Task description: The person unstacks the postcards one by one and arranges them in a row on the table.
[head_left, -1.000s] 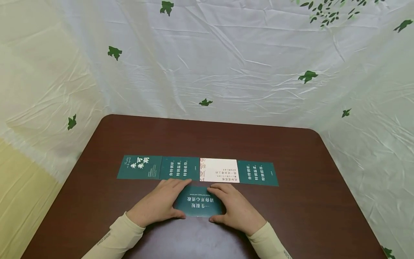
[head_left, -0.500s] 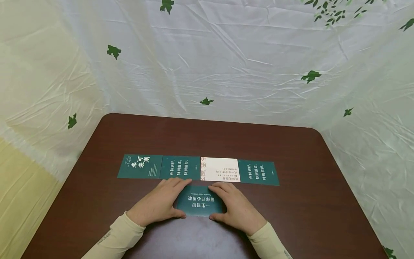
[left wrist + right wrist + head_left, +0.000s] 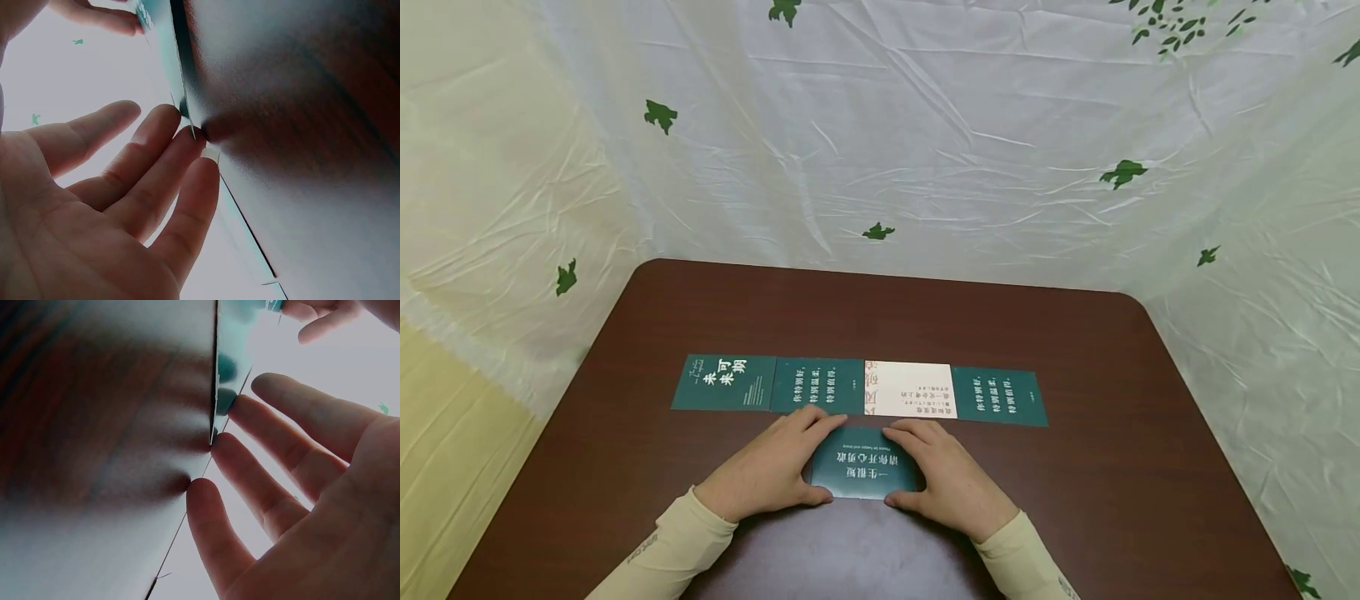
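A dark teal card (image 3: 863,465) with upside-down white lettering lies on the table between both hands. My left hand (image 3: 771,467) is at its left side and my right hand (image 3: 951,479) at its right, fingertips near its edges. In the left wrist view, fairly straight fingers (image 3: 159,181) touch the card's thin edge. The right wrist view has the right fingers (image 3: 262,444) outstretched against the opposite edge, mirrored in the glossy card (image 3: 234,347). Beyond lies a row: a teal card (image 3: 760,392), another teal card (image 3: 784,375), a white card (image 3: 895,383) and a last teal card (image 3: 1022,400).
The brown table (image 3: 1120,467) has rounded far corners. White cloth (image 3: 940,208) with green leaf-like prints hangs around its back and sides. Yellow cloth (image 3: 460,450) shows at the lower left.
Both hands stay at the sides of the near card, which has barely moved. The whole view has shifted slightly; the row of cards lies as before.
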The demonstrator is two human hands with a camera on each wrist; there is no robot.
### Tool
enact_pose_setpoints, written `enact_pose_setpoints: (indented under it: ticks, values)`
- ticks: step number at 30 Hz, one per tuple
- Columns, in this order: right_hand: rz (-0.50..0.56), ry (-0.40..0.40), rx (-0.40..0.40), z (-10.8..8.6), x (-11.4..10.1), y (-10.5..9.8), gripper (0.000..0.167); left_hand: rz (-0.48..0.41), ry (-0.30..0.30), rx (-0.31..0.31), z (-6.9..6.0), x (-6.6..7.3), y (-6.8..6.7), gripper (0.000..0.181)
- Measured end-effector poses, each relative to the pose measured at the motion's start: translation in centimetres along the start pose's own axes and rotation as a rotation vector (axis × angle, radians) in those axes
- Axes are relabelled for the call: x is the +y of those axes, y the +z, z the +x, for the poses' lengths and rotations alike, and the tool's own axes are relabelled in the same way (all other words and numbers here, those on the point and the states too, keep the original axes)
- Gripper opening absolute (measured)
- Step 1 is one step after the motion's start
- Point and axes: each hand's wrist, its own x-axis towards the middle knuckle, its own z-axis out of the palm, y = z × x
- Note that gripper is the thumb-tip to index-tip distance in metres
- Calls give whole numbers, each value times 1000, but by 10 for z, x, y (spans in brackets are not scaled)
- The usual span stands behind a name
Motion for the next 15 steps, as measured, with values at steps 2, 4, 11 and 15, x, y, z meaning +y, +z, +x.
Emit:
enact_pose_setpoints:
  ticks: [2, 4, 11, 15]
  values:
    - [-4, -5, 1, 1, 0, 0, 85, -9, 3, -1, 0, 0, 0, 98]
    - [-3, -7, 1, 1, 0, 0, 86, -17, 8, 1, 0, -1, 0, 98]
    - [-7, -19, 18, -1, 1, -2, 86, -35, 42, 15, 2, 0, 2, 100]
    - [-3, -16, 23, -3, 3, -4, 89, -38, 81, 36, 5, 1, 5, 99]
